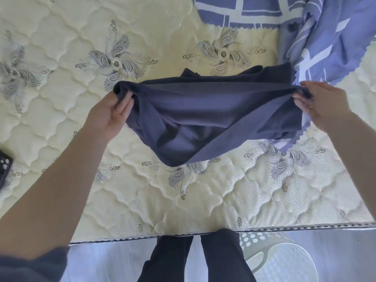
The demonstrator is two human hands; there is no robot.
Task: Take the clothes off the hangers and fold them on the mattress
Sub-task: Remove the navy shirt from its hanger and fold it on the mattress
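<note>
Left hand (110, 112) and right hand (325, 104) are holding a dark garment (203, 119) stretched above the mattress (61, 98).
The left arm is reaching in from the lower left, fingers and thumb curling round the garment's bunched left end. The cloth is sagging between the hands, its far part lying on the mattress. The right arm is extending from the right edge, its hand gripping the other end, beside a blue sheet (335, 37).

the mattress (61, 129) is showing cream quilting with grey paisley pinwheels. over it, the garment (203, 119) is looking plain dark navy. at the mattress's far right, a sheet (325, 37) is showing periwinkle with white grid lines. below the mattress's near edge, a basket (280, 261) is showing pale green.
</note>
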